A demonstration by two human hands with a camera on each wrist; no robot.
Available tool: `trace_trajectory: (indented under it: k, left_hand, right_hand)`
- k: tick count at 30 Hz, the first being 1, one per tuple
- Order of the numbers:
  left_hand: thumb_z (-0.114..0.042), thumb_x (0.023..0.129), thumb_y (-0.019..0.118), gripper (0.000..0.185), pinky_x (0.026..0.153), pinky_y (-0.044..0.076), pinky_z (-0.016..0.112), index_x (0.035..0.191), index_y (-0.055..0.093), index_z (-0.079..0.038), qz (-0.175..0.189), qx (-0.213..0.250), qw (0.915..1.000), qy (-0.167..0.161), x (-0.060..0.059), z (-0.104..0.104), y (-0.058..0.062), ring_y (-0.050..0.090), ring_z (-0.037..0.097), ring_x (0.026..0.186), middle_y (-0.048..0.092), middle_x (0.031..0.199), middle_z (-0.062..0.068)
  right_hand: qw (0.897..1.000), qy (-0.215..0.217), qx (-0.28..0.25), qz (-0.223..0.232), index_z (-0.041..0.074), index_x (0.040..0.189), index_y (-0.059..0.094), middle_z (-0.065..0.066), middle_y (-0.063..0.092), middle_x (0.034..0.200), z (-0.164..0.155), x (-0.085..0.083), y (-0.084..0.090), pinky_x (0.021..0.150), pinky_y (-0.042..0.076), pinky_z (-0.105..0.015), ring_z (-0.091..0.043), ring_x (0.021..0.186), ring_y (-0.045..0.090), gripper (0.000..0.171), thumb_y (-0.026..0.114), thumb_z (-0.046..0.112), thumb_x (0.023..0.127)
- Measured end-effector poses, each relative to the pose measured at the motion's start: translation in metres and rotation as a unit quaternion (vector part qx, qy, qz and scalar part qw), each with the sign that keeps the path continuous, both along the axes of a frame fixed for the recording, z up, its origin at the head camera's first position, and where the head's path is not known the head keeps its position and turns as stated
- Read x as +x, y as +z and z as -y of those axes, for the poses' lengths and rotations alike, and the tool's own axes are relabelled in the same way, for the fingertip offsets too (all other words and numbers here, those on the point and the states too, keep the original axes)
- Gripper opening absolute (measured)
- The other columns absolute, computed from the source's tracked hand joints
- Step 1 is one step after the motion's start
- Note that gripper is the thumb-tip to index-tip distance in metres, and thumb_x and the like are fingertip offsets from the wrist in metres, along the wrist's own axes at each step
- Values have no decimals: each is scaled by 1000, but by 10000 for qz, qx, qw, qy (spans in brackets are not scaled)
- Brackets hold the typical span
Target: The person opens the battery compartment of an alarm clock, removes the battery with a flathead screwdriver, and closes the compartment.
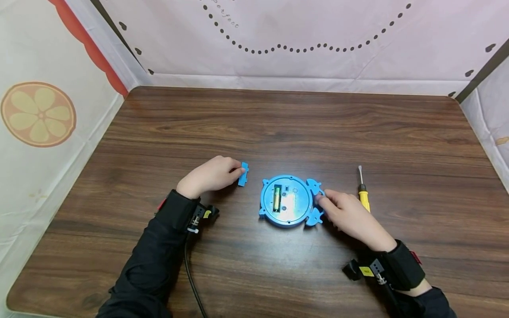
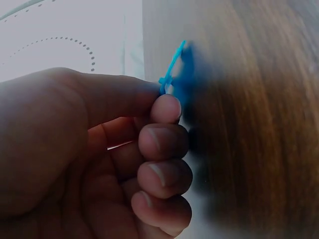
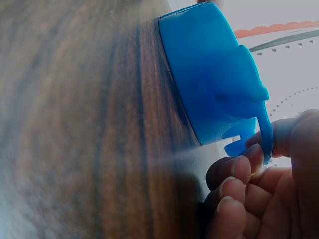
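Note:
A round blue alarm clock lies on its front on the wooden table, its back facing up. One battery sits in its uncovered compartment. My right hand pinches the handle loop between the two bell-shaped parts at the clock's right side; the right wrist view shows thumb and forefinger at the thin blue loop. To the left of the clock, my left hand holds a small blue battery cover between thumb and forefinger. In the left wrist view that cover appears edge-on, beyond the fingertips.
A screwdriver with a yellow and black handle lies just right of my right hand, partly behind it. A black cable runs from the left wrist camera down over the table. White printed cloth hangs around the table.

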State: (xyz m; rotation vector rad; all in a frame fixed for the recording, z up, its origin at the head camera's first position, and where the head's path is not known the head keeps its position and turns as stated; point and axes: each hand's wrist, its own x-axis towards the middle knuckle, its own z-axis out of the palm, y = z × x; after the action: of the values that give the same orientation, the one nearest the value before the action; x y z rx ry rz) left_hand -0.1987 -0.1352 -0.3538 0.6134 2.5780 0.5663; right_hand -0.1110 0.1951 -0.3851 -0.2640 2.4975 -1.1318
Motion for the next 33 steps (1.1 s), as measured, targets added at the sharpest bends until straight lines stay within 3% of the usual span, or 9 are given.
trace_trajectory:
  k: [17,28,33]
  left_hand:
    - [-20,108,46,32,62,31,32,78,51,-10,205,-46,9998,76,-2,-2,0,36,17,58,34,68,1]
    - [-21,110,39,31,66,32,33,86,52,-8,392,-101,9991,137,-1,-2,2,38,19,65,38,74,3]
    - [-24,108,45,27,63,31,32,86,52,-10,659,107,9976,-210,7,-3,13,36,17,61,37,70,0]
  right_hand:
    - [10000,5,-18,47,11,86,55,-1,50,62,-1,1,3,50,45,-32,-21,54,52,36,43,37,109]
    - [10000,-5,-57,18,10,84,52,-2,50,62,-1,3,3,50,44,-32,-21,53,52,36,44,35,108]
    - [9999,38,40,-91,12,85,55,0,50,60,0,1,2,50,44,-31,-20,53,53,33,47,35,107]
